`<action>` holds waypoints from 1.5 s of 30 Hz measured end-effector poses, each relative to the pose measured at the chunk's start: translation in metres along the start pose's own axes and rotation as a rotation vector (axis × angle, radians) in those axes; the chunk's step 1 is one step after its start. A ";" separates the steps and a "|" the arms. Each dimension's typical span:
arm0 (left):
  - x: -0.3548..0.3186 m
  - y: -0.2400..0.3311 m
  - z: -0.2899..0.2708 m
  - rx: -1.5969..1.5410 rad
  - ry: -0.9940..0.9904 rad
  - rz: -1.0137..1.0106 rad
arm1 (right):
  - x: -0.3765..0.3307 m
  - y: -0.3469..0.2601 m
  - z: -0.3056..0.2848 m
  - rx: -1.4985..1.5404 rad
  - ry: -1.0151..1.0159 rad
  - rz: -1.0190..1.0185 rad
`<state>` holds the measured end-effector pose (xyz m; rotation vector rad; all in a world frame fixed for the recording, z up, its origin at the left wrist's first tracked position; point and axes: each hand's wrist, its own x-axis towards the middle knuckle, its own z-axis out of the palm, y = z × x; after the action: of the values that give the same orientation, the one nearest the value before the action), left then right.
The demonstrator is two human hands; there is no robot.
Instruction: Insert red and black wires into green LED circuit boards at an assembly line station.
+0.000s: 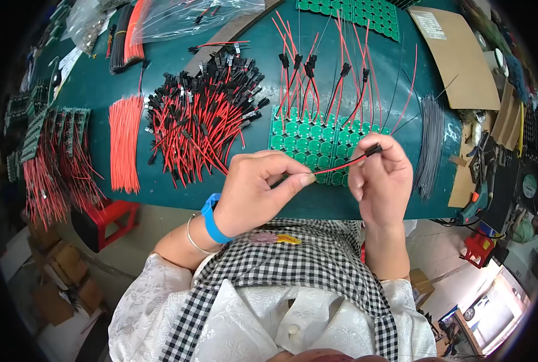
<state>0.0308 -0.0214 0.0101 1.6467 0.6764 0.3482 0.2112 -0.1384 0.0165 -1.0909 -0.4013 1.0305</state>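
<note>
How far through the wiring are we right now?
Done: several leads already stand up from the green circuit panel. In hand: the left hand and right hand hold one red-and-black lead over it. Left: a large pile of connector leads waits beside the panel.

A green worktable (160, 66) carries a heap of red-and-black connector leads (199, 117), a bundle of red wires (125, 142), grey wires (430, 142), a cardboard sheet (459, 57) and plastic bags (184, 15); a red stool (109, 220) stands below.
</note>
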 end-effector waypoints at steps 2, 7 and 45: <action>-0.001 0.001 0.007 -0.125 -0.018 -0.076 | -0.007 0.003 0.005 -0.081 -0.075 0.007; 0.004 0.007 0.011 -0.024 -0.008 0.082 | -0.015 -0.001 0.008 -0.472 -0.016 0.006; 0.001 0.040 -0.107 0.216 0.124 0.313 | 0.031 0.035 -0.035 -1.132 0.369 -0.497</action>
<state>-0.0209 0.0611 0.0699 1.9550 0.5616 0.6245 0.2348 -0.1275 -0.0356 -1.9978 -0.9433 0.0653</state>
